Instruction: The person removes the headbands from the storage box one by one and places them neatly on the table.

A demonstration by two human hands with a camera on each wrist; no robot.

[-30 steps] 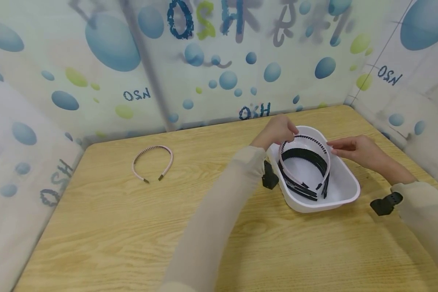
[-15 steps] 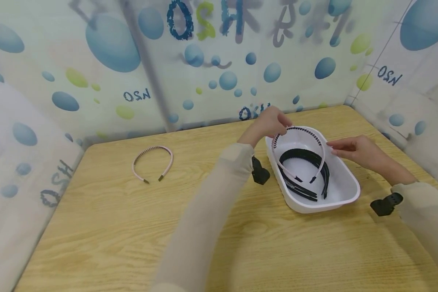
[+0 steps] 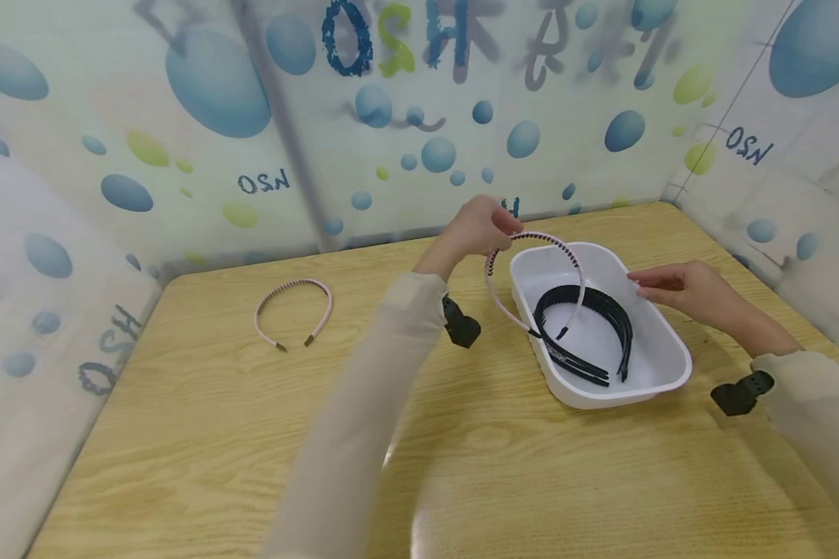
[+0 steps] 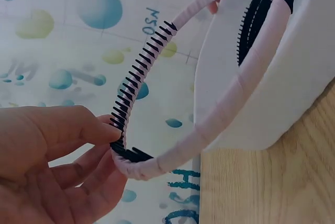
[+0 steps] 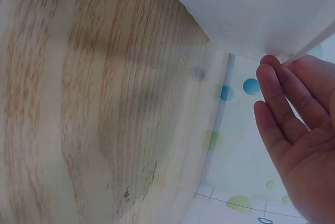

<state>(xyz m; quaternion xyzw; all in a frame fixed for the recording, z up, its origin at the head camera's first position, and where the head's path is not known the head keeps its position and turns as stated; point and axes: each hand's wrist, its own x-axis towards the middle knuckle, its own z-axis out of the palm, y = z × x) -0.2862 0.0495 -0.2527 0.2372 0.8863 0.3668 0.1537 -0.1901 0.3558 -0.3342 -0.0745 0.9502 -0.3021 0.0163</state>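
In the head view my left hand (image 3: 478, 225) pinches the top of a pink headband (image 3: 579, 272) with dark comb teeth inside its curve. The left wrist view shows the thumb and fingers (image 4: 99, 174) on the toothed part. The headband hangs over the left rim of a white plastic basin (image 3: 660, 365), its dark tips near the black headbands (image 3: 618, 314) inside. My right hand (image 3: 695, 291) pinches the basin's right rim; in the right wrist view its fingers (image 5: 280, 98) lie against the outer wall, the thumb mostly hidden.
A second pink headband (image 3: 330, 310) lies on the wooden table (image 3: 203, 435) at the left. Behind and on both sides hang printed sheets (image 3: 419, 116) with blue and green dots. A dark camera (image 3: 741, 392) sits on each wrist.
My left hand has drawn the pink headband up and to the left, from inside the basin to over its left rim. My right hand has stayed on the rim.
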